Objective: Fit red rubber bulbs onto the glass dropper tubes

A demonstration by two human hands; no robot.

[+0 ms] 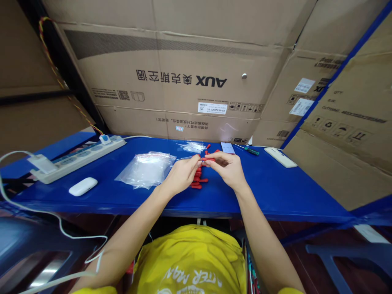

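Note:
My left hand [181,174] and my right hand [227,167] meet over the blue table [275,188], fingers pinched together. Between the fingertips is a small red piece [206,159], held by both hands. Just under the hands lies a heap of several more red pieces [197,181]. A pile of clear plastic bags [146,168] lies left of my left hand. A smaller bunch of clear bags [192,146] sits behind the hands.
A white power strip [76,158] with plugs runs along the table's left. A white earbud case [83,186] lies near the front left. A phone [227,148], a green screwdriver [251,151] and a white remote-like bar [280,157] lie at the back right. Cardboard boxes [196,81] wall the back.

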